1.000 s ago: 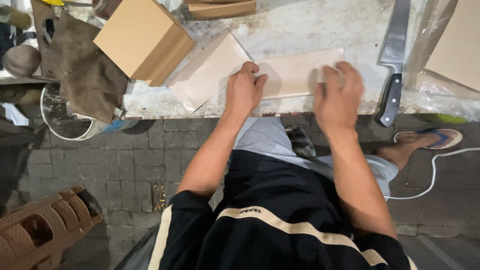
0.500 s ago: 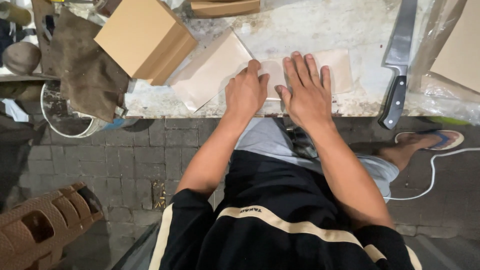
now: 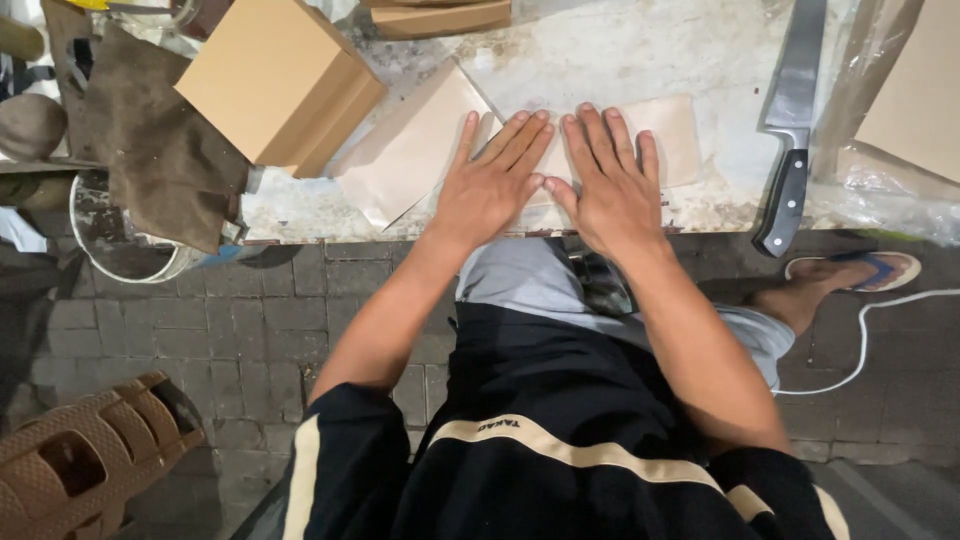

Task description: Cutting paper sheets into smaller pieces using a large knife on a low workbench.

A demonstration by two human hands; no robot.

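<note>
My left hand (image 3: 490, 180) and my right hand (image 3: 608, 178) lie flat side by side, fingers spread, pressing down on a pale tan flat sheet (image 3: 672, 135) on the worn white tabletop (image 3: 620, 60). Only the sheet's right end shows past my right hand. A tan paper sheet or envelope (image 3: 410, 150) lies angled just left of my left hand, partly under its fingers. Neither hand grips anything.
A brown cardboard box (image 3: 275, 80) stands at the table's left, on a dark brown cloth (image 3: 150, 150). A large knife (image 3: 790, 110) with a black handle lies at the right, beside clear plastic wrap (image 3: 880, 180). A white bucket (image 3: 110, 245) and a brown plastic stool (image 3: 70, 460) are on the paved floor.
My right hand has slid left along the sheet until it lies next to my left hand. My left hand has opened out flat, fingers extended.
</note>
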